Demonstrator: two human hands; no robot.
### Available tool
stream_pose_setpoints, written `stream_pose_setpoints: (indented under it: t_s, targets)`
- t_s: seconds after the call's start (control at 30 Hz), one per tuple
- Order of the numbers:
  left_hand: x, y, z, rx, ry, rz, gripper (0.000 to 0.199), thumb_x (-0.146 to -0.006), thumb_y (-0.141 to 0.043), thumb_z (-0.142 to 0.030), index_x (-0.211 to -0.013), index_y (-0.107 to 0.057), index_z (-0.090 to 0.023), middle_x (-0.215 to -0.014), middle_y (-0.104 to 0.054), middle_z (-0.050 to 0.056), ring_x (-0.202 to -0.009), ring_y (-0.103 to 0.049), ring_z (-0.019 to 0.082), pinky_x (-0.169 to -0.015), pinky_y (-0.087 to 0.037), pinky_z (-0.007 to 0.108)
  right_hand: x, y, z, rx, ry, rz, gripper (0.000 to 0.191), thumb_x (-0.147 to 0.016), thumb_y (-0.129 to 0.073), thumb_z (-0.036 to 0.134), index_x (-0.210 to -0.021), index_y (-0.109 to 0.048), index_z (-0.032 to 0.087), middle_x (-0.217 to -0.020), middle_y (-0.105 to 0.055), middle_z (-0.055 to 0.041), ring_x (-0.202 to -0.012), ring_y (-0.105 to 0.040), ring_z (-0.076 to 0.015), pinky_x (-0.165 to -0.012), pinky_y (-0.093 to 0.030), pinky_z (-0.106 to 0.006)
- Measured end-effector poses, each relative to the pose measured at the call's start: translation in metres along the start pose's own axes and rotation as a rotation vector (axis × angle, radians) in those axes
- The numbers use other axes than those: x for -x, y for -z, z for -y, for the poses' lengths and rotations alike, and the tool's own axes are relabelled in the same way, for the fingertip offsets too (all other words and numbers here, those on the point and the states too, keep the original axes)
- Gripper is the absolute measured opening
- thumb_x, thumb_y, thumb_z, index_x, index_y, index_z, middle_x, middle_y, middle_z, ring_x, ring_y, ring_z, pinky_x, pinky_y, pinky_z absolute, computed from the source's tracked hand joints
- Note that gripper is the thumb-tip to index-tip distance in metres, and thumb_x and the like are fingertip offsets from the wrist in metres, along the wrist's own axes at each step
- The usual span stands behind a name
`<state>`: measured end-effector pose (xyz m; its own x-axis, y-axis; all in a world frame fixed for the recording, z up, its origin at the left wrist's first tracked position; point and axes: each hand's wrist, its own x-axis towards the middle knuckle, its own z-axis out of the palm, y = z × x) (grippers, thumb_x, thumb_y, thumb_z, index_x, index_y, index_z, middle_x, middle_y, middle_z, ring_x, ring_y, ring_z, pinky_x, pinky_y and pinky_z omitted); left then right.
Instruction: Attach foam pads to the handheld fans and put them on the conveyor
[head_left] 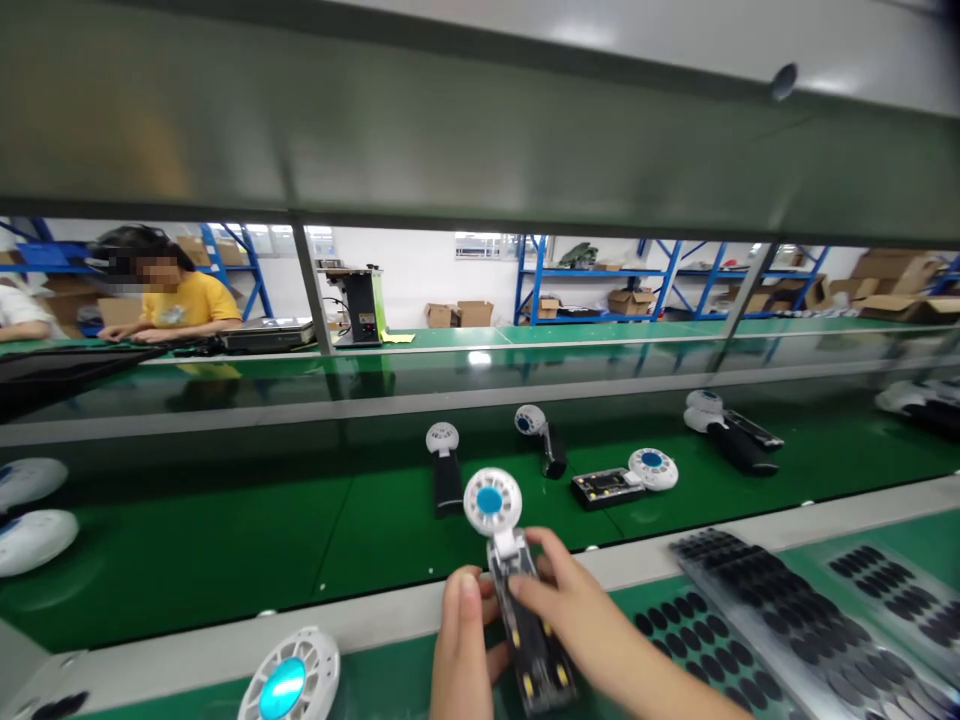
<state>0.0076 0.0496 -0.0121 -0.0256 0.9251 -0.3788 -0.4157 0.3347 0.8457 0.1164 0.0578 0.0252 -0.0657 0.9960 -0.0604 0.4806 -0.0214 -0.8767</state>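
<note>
A small handheld fan (490,501) is held upright in front of me. It has a round white head with a blue disc in the middle and a black handle whose inner parts show. My left hand (463,640) is closed around the handle's left side, the thumb pointing up. From the right, my right hand (574,605) grips the handle just below the neck, fingers behind and thumb across the front. At the lower left, near my left hand, another white fan head (291,680) with a shiny blue disc is partly cut off by the frame.
Several similar fans, such as a white and black one (447,480), lie on the green conveyor belt (375,535). Sheets of black round stickers (795,620) cover the right of my bench. A metal shelf (480,130) hangs overhead. Across the line sits a person in yellow (187,300).
</note>
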Motion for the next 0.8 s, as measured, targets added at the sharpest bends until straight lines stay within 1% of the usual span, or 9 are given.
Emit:
stream_pose_setpoints:
  t_s: [0.07, 0.13, 0.2, 0.3, 0.4, 0.5, 0.6, 0.7, 0.8]
  targets:
    - [-0.001, -0.002, 0.004, -0.062, -0.027, -0.048, 0.066, -0.058, -0.046, -0.073, -0.098, -0.044, -0.022, -0.109, -0.049, 0.014, -0.102, -0.05, 0.028, -0.066, -0.048, 0.034, -0.031, 0.021, 0.003, 0.15, 0.041, -0.14, 0.039, -0.085, -0.036, 0.031, -0.123, -0.033, 0.019, -0.1, -0.062, -0.006, -0.088, -0.061, -0.0168, -0.075, -0.047, -0.03]
    - [-0.002, -0.003, 0.008, -0.222, -0.069, -0.047, 0.057, -0.059, -0.05, -0.068, -0.091, -0.047, -0.021, -0.103, -0.049, 0.012, -0.099, -0.05, 0.027, -0.069, -0.047, 0.033, -0.059, 0.048, -0.003, 0.29, 0.064, -0.282, 0.048, -0.087, -0.039, 0.034, -0.131, -0.025, 0.023, -0.129, -0.043, -0.0089, -0.114, -0.045, -0.0212, -0.094, -0.035, -0.039]
    - [-0.003, -0.003, 0.012, -0.432, -0.191, 0.014, 0.044, -0.063, -0.051, -0.063, -0.076, -0.05, -0.021, -0.09, -0.05, 0.01, -0.09, -0.051, 0.026, -0.064, -0.046, 0.03, -0.076, 0.076, -0.02, 0.442, 0.022, -0.363, 0.047, -0.087, -0.044, 0.033, -0.13, -0.03, 0.022, -0.138, -0.029, -0.01, -0.123, -0.031, -0.0275, -0.099, -0.024, -0.05]
    - [-0.003, -0.002, 0.014, -0.599, -0.333, 0.068, 0.034, -0.071, -0.046, -0.056, -0.064, -0.048, -0.023, -0.078, -0.047, 0.007, -0.079, -0.05, 0.025, -0.062, -0.044, 0.03, -0.078, 0.112, -0.055, 0.63, -0.026, -0.282, 0.036, -0.083, -0.054, 0.031, -0.116, -0.048, 0.018, -0.128, -0.042, -0.0081, -0.115, -0.041, -0.0274, -0.093, -0.033, -0.053]
    - [-0.001, -0.002, 0.013, -0.512, -0.276, 0.063, 0.028, -0.074, -0.044, -0.05, -0.069, -0.05, -0.023, -0.082, -0.05, 0.006, -0.079, -0.05, 0.022, -0.072, -0.044, 0.032, -0.065, 0.136, -0.079, 0.761, 0.078, -0.16, 0.025, -0.083, -0.054, 0.028, -0.106, -0.055, 0.018, -0.118, -0.052, -0.0056, -0.107, -0.048, -0.0223, -0.09, -0.039, -0.046]
    - [0.003, -0.002, 0.009, -0.425, -0.253, 0.112, 0.028, -0.076, -0.042, -0.048, -0.076, -0.053, -0.022, -0.085, -0.052, 0.005, -0.084, -0.05, 0.022, -0.075, -0.045, 0.032, -0.052, 0.146, -0.085, 0.835, 0.205, -0.151, 0.017, -0.085, -0.051, 0.026, -0.099, -0.057, 0.018, -0.111, -0.056, -0.0045, -0.102, -0.051, -0.0191, -0.088, -0.04, -0.042]
    - [0.007, -0.003, 0.006, -0.437, -0.277, 0.179, 0.03, -0.078, -0.041, -0.049, -0.075, -0.054, -0.022, -0.084, -0.055, 0.005, -0.087, -0.05, 0.023, -0.077, -0.043, 0.034, -0.041, 0.139, -0.088, 0.87, 0.269, -0.224, 0.015, -0.086, -0.05, 0.024, -0.097, -0.057, 0.017, -0.11, -0.055, -0.0046, -0.098, -0.052, -0.018, -0.084, -0.043, -0.039]
    - [0.012, -0.004, 0.001, -0.406, -0.306, 0.236, 0.031, -0.079, -0.041, -0.048, -0.071, -0.054, -0.021, -0.08, -0.055, 0.005, -0.085, -0.051, 0.022, -0.076, -0.044, 0.033, -0.035, 0.125, -0.098, 0.894, 0.279, -0.32, 0.012, -0.085, -0.051, 0.025, -0.089, -0.059, 0.017, -0.107, -0.056, -0.0042, -0.099, -0.051, -0.018, -0.085, -0.042, -0.039]
    - [0.016, -0.005, -0.005, -0.352, -0.323, 0.276, 0.03, -0.08, -0.043, -0.045, -0.072, -0.056, -0.019, -0.08, -0.056, 0.005, -0.084, -0.053, 0.021, -0.075, -0.046, 0.032, -0.033, 0.124, -0.102, 0.893, 0.247, -0.475, 0.011, -0.083, -0.052, 0.023, -0.09, -0.057, 0.016, -0.105, -0.056, -0.0051, -0.101, -0.05, -0.02, -0.087, -0.039, -0.042]
